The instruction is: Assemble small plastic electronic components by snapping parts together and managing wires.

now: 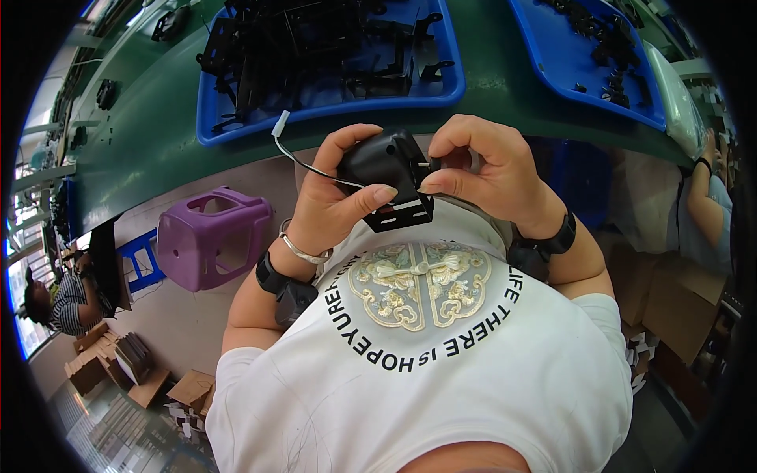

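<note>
My left hand (333,201) grips a rounded black plastic housing (388,154), fingers behind it and thumb across its front. A slotted black metal bracket (400,214) is at the housing's lower side. From the housing runs a thin cable, black and white, ending in a white plug connector (281,123) above my left hand. On the housing's right side, my right hand (495,169) pinches a small screw with a dark head between thumb and forefinger. The screw's metal shank (424,164) points at the bracket; how far it sits inside is hidden.
A blue tray (331,116) of black metal brackets stands on the green table (150,150) ahead. Another blue tray (544,71) with small black parts is at right, beside a plastic-wrapped pack (674,102). A purple stool (185,244) stands left; other people are at both sides.
</note>
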{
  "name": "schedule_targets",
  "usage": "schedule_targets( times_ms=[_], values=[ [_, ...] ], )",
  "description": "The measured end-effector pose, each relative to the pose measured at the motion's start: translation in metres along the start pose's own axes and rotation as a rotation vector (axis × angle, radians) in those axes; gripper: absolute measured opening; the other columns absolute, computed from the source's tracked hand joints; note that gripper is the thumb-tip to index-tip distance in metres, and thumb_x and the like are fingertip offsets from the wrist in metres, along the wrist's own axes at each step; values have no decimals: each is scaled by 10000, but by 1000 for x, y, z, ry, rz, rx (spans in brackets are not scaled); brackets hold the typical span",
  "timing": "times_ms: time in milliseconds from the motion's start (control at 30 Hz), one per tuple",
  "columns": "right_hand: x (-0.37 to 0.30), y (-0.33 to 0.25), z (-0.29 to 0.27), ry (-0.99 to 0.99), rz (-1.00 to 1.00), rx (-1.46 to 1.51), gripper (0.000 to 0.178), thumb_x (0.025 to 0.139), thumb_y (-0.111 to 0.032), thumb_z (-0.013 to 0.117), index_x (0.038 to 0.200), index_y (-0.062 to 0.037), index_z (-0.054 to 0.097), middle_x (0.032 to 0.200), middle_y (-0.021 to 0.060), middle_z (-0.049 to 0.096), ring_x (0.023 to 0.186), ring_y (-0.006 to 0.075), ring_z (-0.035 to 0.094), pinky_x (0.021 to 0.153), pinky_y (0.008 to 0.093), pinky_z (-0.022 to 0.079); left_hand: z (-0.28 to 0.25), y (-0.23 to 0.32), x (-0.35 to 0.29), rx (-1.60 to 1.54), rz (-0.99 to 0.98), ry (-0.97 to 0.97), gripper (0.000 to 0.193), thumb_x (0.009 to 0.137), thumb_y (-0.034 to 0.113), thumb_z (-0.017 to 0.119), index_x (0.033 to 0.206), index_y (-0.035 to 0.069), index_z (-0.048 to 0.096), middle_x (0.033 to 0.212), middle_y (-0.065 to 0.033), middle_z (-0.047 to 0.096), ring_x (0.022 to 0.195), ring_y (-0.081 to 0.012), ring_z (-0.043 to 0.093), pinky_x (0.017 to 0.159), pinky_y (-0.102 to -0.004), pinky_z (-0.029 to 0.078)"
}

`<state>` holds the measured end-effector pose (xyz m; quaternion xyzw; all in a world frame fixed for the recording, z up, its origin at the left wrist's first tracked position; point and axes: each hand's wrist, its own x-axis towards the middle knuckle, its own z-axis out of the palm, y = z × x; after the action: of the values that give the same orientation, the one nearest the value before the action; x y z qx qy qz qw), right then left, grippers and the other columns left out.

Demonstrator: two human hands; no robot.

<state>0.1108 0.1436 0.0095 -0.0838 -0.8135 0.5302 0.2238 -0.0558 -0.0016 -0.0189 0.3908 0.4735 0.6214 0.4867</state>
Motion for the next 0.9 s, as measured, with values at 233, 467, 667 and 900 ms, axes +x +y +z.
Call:
schedule_targets(
  times_ms=[233,467,667,900],
  values=[
    [2,7,6,106,-210,-63,278,714,-154,759,879,-27,574,794,42,561,653,110,491,579,209,411,1,0,0,54,13,-15,577,760,97,723,1241,59,406,1061,-57,519,919,-108,541,736,-218,508],
    [0,12,8,113,-205,-70,268,718,-173,754,854,-19,581,763,53,555,621,126,499,559,224,417,1,-4,0,117,38,-28,579,761,100,724,1242,60,406,1091,-61,518,970,-129,526,822,-245,470],
    [-1,15,7,128,-147,-232,268,782,-235,699,743,-10,560,653,40,509,547,130,460,489,238,377,0,-7,2,173,44,-16,580,761,103,725,1243,62,405,1099,-69,520,979,-140,526,844,-260,458],
    [2,21,17,150,97,-43,390,877,-356,574,688,-18,532,567,39,455,504,108,402,448,250,327,3,-6,6,291,107,-43,578,762,102,723,1242,72,404,1085,-64,522,977,-137,526,825,-256,468]
  ],
)
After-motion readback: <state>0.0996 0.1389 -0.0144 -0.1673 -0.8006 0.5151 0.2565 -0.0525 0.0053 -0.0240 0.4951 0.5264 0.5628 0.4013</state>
